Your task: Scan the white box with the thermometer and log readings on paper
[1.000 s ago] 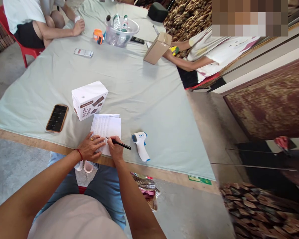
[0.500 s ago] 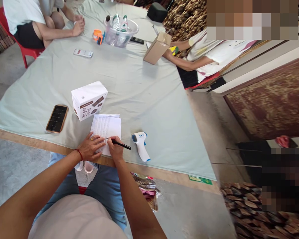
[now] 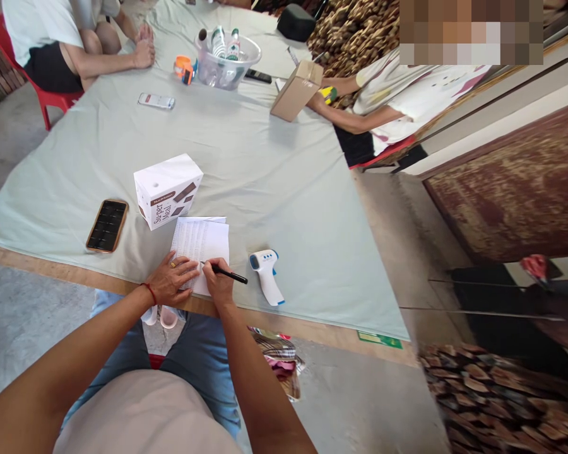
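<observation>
Under both my hands lies a sheet of paper (image 3: 212,236) covered with rows of small writing. My left hand (image 3: 173,279) rests flat on its left side, fingers stretched out. In my right hand (image 3: 218,282) a black pen (image 3: 234,275) is gripped, its tip on the paper. Just behind the paper stands a white box (image 3: 168,183) printed "Super Meal". A smartphone (image 3: 107,226) in an orange-brown case lies to the left. On the right is a white and blue infrared thermometer (image 3: 267,277), lying apart from my hand.
Farther back stand a clear plastic basin (image 3: 222,66) with bottles and an orange tape dispenser (image 3: 183,68). A white handset (image 3: 156,101) lies nearby. One person sits at far left; another, at right, holds a cardboard box (image 3: 296,91). Wooden table edge (image 3: 312,325) runs before me.
The view has shifted very slightly. My hands, the pen and the things on the table look the same.
</observation>
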`<state>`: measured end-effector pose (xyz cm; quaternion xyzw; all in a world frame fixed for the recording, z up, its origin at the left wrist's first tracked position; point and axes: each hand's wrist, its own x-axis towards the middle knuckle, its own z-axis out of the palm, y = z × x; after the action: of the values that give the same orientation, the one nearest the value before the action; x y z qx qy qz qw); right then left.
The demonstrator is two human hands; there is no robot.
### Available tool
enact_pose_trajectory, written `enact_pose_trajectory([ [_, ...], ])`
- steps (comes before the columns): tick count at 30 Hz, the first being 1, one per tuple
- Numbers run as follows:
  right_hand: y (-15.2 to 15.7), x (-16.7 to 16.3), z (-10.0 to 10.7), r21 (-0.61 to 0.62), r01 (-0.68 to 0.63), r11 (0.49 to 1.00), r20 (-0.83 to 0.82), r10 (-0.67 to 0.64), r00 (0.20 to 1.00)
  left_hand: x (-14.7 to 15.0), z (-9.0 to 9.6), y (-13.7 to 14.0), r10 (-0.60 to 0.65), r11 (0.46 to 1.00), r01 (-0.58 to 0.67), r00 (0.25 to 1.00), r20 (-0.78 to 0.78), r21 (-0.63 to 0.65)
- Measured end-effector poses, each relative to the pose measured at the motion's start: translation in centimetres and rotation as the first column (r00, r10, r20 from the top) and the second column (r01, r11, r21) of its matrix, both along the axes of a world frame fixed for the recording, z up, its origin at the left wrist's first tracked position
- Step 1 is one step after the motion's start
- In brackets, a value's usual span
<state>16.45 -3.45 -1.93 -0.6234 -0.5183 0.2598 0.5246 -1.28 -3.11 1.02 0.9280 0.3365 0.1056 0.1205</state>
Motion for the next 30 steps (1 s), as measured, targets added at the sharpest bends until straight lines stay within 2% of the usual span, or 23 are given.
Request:
enact_pose_trajectory([
  [6,0.02,-0.04,-0.03,0.002,0.037,0.999,-0.016,-0.037,0.999,0.00,-0.07,-0.03,0.003,1.000,-0.003,1.000,0.004,0.000],
  [30,-0.06,0.06,-0.18,-0.007,0.011,1.000,-0.002,-0.011,1.000,0.02,0.05,0.02,0.003,1.000,-0.003,1.000,0.006,-0.005],
])
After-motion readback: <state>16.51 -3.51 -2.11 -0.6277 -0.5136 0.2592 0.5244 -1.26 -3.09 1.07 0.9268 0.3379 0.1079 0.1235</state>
